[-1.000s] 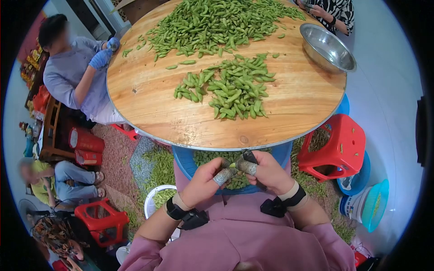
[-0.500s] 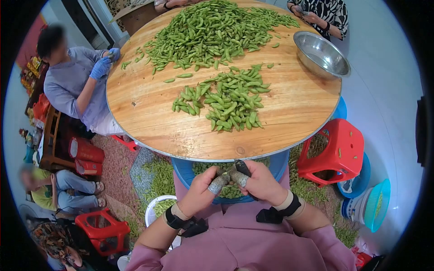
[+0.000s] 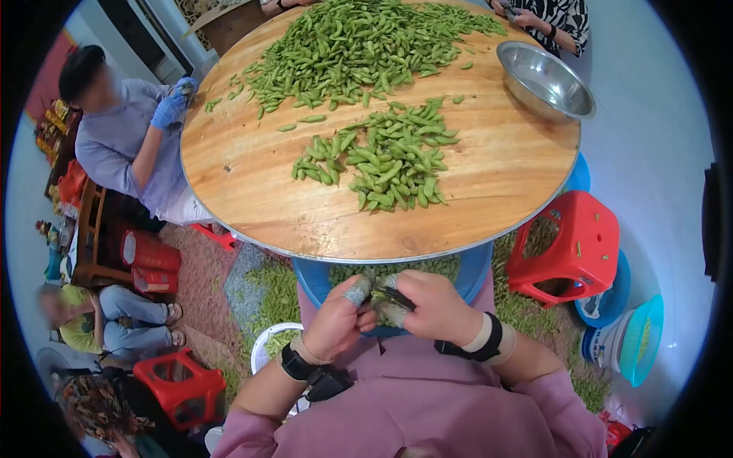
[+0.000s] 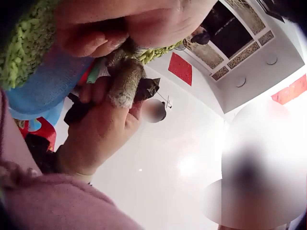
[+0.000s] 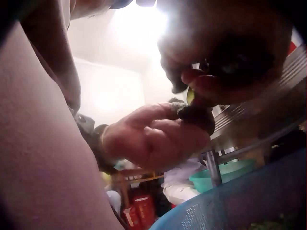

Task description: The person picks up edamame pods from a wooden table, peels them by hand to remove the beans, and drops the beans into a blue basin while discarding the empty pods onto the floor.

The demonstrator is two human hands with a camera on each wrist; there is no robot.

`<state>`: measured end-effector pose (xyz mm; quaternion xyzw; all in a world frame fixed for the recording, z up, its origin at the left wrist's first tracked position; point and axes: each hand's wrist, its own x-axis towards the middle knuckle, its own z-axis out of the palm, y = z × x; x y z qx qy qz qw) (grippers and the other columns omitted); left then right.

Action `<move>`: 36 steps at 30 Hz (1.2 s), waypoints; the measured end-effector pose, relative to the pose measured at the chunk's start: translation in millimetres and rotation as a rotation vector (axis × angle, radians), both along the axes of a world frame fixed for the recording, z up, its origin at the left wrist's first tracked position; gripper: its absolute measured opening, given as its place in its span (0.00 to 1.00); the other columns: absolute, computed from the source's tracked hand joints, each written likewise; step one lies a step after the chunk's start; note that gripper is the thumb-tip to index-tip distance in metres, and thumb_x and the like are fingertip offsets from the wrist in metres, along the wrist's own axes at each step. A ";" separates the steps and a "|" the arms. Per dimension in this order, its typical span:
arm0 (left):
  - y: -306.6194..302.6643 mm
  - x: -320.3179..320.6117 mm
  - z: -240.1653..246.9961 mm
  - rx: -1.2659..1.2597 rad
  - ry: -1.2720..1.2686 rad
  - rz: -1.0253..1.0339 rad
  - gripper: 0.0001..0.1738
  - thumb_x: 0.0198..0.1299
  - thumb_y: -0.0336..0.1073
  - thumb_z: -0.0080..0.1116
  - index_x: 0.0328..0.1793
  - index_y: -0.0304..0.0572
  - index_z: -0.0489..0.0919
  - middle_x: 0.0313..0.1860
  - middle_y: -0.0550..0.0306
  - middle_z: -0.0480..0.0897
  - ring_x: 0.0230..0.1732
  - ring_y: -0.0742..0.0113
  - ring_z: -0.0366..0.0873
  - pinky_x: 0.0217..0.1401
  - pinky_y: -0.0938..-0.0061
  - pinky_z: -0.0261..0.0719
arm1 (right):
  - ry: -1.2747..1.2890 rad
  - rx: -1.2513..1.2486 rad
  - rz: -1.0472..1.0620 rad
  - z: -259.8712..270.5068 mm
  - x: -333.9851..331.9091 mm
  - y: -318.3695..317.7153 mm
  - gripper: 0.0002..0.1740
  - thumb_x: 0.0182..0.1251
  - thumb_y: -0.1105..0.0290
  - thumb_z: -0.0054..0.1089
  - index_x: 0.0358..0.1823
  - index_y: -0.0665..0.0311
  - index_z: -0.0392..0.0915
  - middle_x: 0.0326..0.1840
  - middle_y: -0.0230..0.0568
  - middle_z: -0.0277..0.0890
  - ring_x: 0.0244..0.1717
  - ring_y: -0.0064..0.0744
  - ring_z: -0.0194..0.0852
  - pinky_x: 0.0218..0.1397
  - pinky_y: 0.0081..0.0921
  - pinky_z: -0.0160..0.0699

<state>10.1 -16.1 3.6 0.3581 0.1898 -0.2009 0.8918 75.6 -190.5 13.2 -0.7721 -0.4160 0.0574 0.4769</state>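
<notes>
Both hands meet just below the table's near edge, over a blue basin of green beans. The left hand, its thumb wrapped in grey material, pinches a green bean pod that shows as a small bit between the fingertips in the right wrist view; the fingers hide the rest. Gripped in the right hand is a dark, slim tool whose kind cannot be told; this thumb is wrapped too. Green bean pods lie in a small heap on the round wooden table, before a larger heap.
A metal bowl stands at the table's right edge. Red stools flank the seat, and a white basket is at the left. Pods litter the floor. A person in blue gloves sits at the left of the table.
The left thumb has moved up and the left fingers have curled in. The dark tool in the right hand has turned from upright to slanting across the thumb.
</notes>
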 end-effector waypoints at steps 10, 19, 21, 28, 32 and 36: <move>-3.1 -1.5 7.5 0.198 -0.091 -0.067 0.11 0.72 0.43 0.47 0.45 0.44 0.74 0.19 0.68 0.64 0.16 0.79 0.54 0.19 0.81 0.51 | 0.447 0.111 -0.010 2.9 4.3 -5.0 0.11 0.61 0.72 0.62 0.44 0.67 0.77 0.28 0.43 0.77 0.24 0.30 0.74 0.29 0.27 0.72; 7.1 -1.9 3.1 -0.247 0.008 -0.246 0.14 0.72 0.44 0.44 0.41 0.43 0.73 0.15 0.67 0.59 0.12 0.77 0.53 0.16 0.80 0.52 | 1.140 0.335 0.177 5.9 13.1 -5.6 0.10 0.64 0.69 0.64 0.45 0.62 0.79 0.27 0.25 0.74 0.18 0.10 0.65 0.20 0.14 0.64; 3.4 -1.4 5.3 -0.272 0.027 -0.203 0.13 0.71 0.43 0.45 0.41 0.42 0.73 0.14 0.68 0.58 0.11 0.77 0.53 0.16 0.80 0.52 | 1.099 0.294 0.175 2.8 14.6 -7.3 0.12 0.64 0.69 0.65 0.47 0.63 0.78 0.27 0.26 0.74 0.19 0.12 0.65 0.21 0.16 0.65; 4.6 2.1 -0.6 -0.005 -0.003 -0.112 0.12 0.71 0.42 0.46 0.42 0.44 0.75 0.15 0.67 0.61 0.12 0.77 0.54 0.16 0.79 0.53 | -0.061 -0.070 -0.011 -5.9 10.0 -2.0 0.14 0.52 0.69 0.66 0.36 0.68 0.72 0.26 0.45 0.73 0.29 0.47 0.75 0.33 0.37 0.72; 11.7 -2.9 -9.1 -0.123 -0.025 -0.095 0.12 0.69 0.43 0.49 0.37 0.44 0.73 0.16 0.65 0.63 0.13 0.76 0.55 0.16 0.78 0.55 | -0.023 -0.054 -0.035 -5.2 6.5 0.0 0.12 0.51 0.70 0.64 0.29 0.67 0.69 0.28 0.52 0.72 0.32 0.56 0.73 0.34 0.40 0.72; 23.4 -16.9 -3.2 -0.162 -0.024 -0.036 0.13 0.69 0.43 0.51 0.33 0.44 0.72 0.16 0.65 0.62 0.13 0.75 0.56 0.16 0.78 0.56 | 0.126 -0.135 0.029 -3.2 13.4 -8.1 0.10 0.54 0.70 0.62 0.33 0.67 0.72 0.28 0.51 0.73 0.32 0.54 0.75 0.34 0.40 0.73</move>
